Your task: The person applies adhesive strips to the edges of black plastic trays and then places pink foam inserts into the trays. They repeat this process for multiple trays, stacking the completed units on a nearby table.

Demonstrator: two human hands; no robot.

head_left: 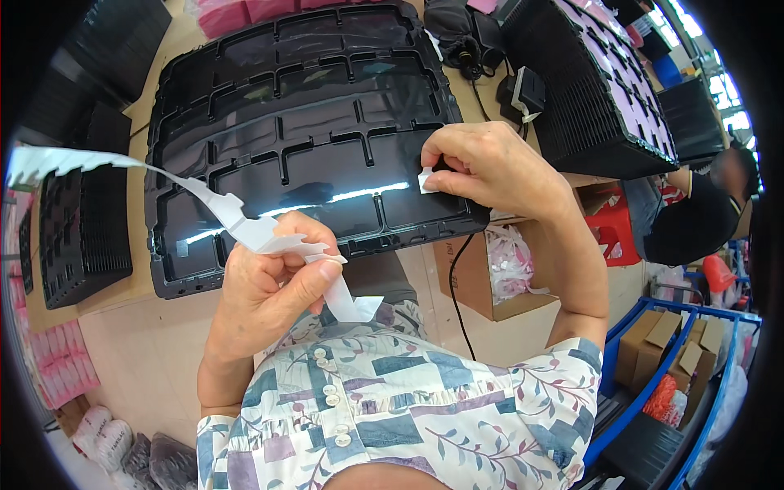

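My left hand (273,282) pinches a long white strip of backing paper (260,233), which trails off to the far left and hangs in a short tail below my fingers. Between the thumb and fingertips of my right hand (490,167) is a small white sticker (425,180), held at the right part of a black plastic tray (384,237). The tray is wide, with several shallow compartments split by ridges, and lies on the table before me. Whether the sticker touches the tray surface I cannot tell.
Tall stacks of black trays stand at right (563,90) and left (86,204). Pink packs (245,12) lie beyond the tray. A small black device (523,91) with a cable sits to its right. Below are a cardboard box (469,278) of white scraps and a blue cart (694,309). Another person (694,216) sits far right.
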